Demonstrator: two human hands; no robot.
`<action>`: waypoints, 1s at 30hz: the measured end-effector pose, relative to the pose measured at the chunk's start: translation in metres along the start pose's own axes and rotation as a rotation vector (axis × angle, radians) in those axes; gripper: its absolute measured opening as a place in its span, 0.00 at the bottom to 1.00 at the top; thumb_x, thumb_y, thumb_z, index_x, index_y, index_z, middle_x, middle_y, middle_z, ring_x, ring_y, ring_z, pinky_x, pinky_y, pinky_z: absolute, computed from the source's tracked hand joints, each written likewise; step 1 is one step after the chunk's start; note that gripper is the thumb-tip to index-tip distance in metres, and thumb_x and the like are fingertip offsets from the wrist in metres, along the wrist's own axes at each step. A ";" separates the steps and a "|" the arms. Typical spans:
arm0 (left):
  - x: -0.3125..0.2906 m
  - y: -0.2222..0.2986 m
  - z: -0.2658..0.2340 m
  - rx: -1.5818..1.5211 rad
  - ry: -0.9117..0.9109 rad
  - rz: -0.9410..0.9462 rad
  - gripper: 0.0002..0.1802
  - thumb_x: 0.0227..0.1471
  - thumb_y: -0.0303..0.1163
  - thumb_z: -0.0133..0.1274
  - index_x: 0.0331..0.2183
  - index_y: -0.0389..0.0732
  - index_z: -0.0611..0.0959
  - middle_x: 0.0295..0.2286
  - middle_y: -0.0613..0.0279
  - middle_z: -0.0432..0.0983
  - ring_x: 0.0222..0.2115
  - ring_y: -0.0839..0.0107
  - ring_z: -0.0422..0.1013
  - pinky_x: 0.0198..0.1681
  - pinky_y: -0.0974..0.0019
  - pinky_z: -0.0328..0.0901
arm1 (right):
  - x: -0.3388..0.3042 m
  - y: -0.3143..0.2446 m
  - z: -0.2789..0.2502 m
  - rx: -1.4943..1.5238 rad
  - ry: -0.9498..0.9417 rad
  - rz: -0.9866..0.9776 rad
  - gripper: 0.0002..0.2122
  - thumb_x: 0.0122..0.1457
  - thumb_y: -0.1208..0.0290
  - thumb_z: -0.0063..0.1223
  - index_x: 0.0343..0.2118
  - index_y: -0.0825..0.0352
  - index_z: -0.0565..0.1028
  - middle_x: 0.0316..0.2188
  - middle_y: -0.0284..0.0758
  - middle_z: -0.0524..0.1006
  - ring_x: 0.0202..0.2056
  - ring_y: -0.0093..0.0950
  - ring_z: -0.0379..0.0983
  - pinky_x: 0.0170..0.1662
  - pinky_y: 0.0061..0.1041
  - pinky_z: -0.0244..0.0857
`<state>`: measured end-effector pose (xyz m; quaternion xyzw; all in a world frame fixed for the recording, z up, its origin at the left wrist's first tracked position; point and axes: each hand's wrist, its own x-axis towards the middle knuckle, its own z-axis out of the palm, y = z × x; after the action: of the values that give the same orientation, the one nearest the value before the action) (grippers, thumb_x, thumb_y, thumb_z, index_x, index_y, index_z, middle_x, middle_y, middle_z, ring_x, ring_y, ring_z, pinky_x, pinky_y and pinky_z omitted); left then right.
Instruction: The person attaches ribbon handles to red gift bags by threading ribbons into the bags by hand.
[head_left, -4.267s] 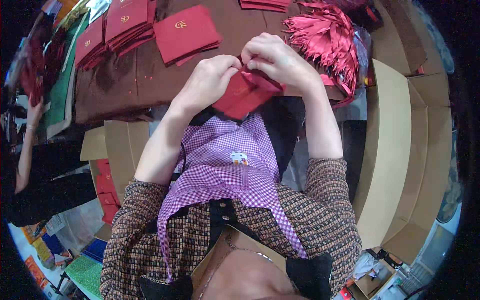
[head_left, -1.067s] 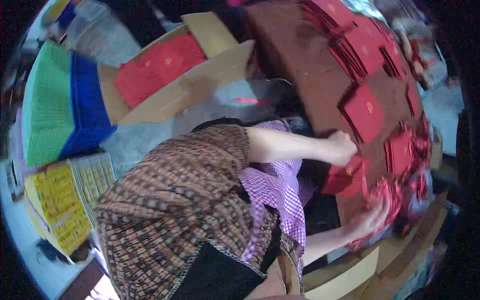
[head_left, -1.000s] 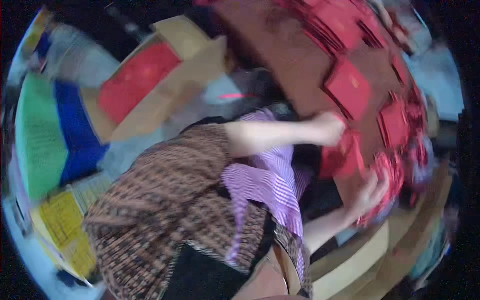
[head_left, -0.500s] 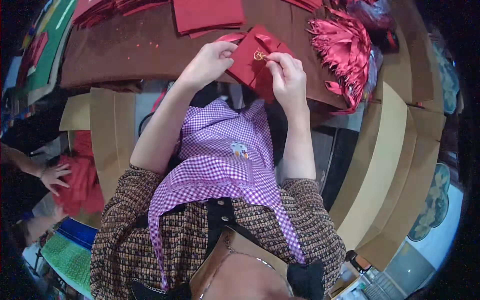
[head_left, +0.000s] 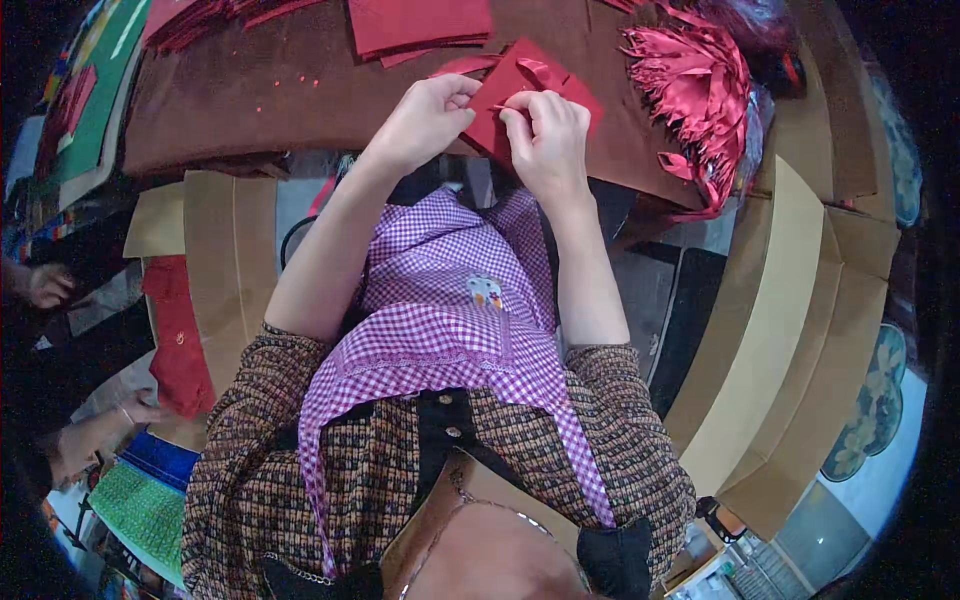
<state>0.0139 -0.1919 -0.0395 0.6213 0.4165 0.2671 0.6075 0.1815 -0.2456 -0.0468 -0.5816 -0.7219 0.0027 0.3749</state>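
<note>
A flat red square piece (head_left: 520, 72), like a folded card or pouch, lies tilted at the near edge of the brown-covered table. A shiny red ribbon (head_left: 467, 66) runs out at its upper left, and a loop of it shows on top. My left hand (head_left: 428, 118) is closed on the left edge of the piece, thumb and fingers together. Over its middle, my right hand (head_left: 546, 140) makes a pinch; a thin tip sticks out between thumb and forefinger, too small to name. This hand hides the gold emblem area.
Stacks of red pieces (head_left: 420, 25) lie along the far side of the table (head_left: 220, 110). A thick bunch of red ribbons (head_left: 690, 85) is at the right. Open cardboard boxes (head_left: 235, 240) flank me. At left, another person's hands (head_left: 48, 286) are near red cloth (head_left: 180, 345).
My right hand has shifted left across the red piece, covering the gold emblem. My left hand stays nearly in place. The other person's hand has drawn back from the red cloth.
</note>
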 end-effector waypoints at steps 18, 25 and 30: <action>-0.008 0.006 0.007 0.243 0.111 0.126 0.18 0.46 0.23 0.51 0.43 0.30 0.75 0.28 0.63 0.74 0.28 0.79 0.67 0.35 0.72 0.66 | 0.005 -0.013 -0.010 -0.191 -0.139 -0.089 0.05 0.51 0.71 0.53 0.28 0.65 0.72 0.25 0.35 0.74 0.31 0.32 0.71 0.41 0.34 0.55; -0.022 0.015 0.011 0.479 0.212 0.222 0.15 0.48 0.27 0.50 0.40 0.35 0.77 0.29 0.52 0.75 0.30 0.66 0.72 0.38 0.65 0.67 | 0.015 -0.041 -0.027 -0.344 -0.226 -0.161 0.04 0.51 0.73 0.51 0.26 0.66 0.71 0.22 0.38 0.73 0.28 0.34 0.71 0.39 0.35 0.55; -0.029 0.029 0.017 0.541 0.253 0.286 0.12 0.46 0.25 0.47 0.36 0.35 0.78 0.31 0.49 0.75 0.37 0.54 0.70 0.44 0.59 0.64 | 0.018 -0.052 -0.031 -0.411 -0.220 -0.157 0.04 0.50 0.74 0.49 0.22 0.66 0.68 0.19 0.39 0.71 0.25 0.35 0.70 0.37 0.34 0.55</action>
<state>0.0192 -0.2235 -0.0082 0.7744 0.4530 0.3042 0.3203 0.1536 -0.2608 0.0078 -0.5840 -0.7867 -0.1102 0.1669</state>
